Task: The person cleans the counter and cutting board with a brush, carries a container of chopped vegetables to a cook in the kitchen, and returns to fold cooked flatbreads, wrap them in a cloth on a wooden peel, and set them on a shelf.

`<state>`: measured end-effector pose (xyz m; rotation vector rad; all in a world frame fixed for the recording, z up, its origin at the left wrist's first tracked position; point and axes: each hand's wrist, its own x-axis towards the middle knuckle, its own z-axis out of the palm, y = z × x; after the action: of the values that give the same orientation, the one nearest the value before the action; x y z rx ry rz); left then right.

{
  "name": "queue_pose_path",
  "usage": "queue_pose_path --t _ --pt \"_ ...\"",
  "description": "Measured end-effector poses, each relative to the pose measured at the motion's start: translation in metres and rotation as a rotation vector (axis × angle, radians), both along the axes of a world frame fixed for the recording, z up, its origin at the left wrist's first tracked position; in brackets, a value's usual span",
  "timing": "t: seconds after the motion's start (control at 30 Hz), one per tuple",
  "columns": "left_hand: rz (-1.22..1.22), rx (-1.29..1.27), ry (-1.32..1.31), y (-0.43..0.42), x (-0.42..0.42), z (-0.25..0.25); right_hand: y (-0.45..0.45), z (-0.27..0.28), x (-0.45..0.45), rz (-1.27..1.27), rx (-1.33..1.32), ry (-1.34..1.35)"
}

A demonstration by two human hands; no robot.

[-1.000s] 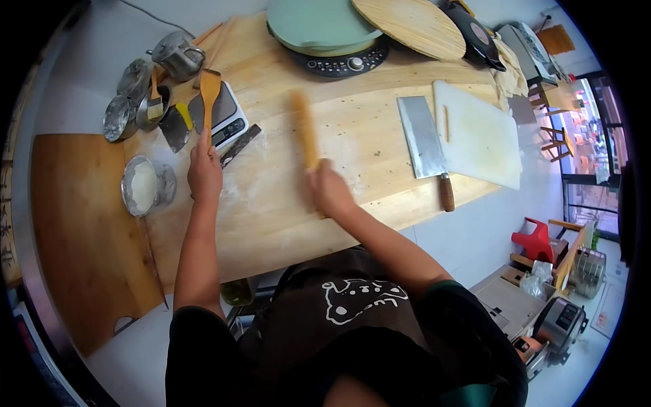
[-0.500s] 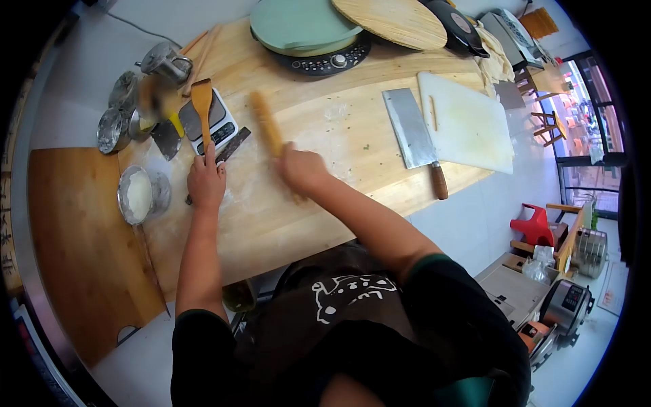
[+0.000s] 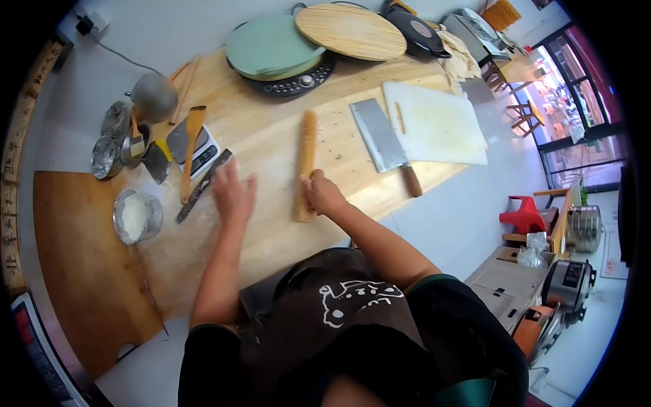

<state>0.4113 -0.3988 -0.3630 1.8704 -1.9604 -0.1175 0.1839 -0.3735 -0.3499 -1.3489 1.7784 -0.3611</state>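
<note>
Holding: right hand (image 3: 325,192), fingers curled around the near part of a wooden rolling pin (image 3: 308,139). Pin is at mid-worktable (image 3: 271,234), long axis running away from the body, cleaver (image 3: 378,136) well to its right. Left hand (image 3: 234,193) empty, fingers spread, near the dark flat bar (image 3: 203,186); blurred, so cannot tell whether it touches the wood.

Handling, by judgement: stiff, solid wood, moderate weight, hardly fragile. Round and smooth-looking, so apt to roll if left loose; pale dusting on the tabletop could make the grip slick. One-handed near the end, the far end would feel heavy; mid-length should balance best, a palm towards each end for even pressure.
</note>
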Motion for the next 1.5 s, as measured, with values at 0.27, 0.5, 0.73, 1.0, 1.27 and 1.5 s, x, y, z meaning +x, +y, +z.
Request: queue_pose_path --t 0.27,0.5,0.73,1.0,1.27,1.5 --pt "-0.209 -0.072 0.060 0.042 -0.120 -0.055 0.043 0.008 -0.181 -0.106 -0.405 0.884" --pt "-0.187 0.039 0.152 0.068 -0.140 -0.005 0.027 -0.070 -0.255 -0.112 -0.182 0.421" --pt "-0.665 -0.090 -0.035 0.099 -0.237 0.051 0.049 0.053 -0.272 -0.159 -0.072 -0.078" --pt "-0.672 -0.155 -0.028 0.092 -0.281 0.056 0.118 0.101 -0.323 -0.087 -0.375 0.205" --pt "-0.394 -0.012 0.102 0.033 -0.251 0.021 0.196 0.125 -0.339 -0.332 -0.217 0.011" --pt "-0.668 -0.196 0.214 0.097 -0.301 0.170 0.182 0.165 -0.337 -0.084 -0.418 0.332"
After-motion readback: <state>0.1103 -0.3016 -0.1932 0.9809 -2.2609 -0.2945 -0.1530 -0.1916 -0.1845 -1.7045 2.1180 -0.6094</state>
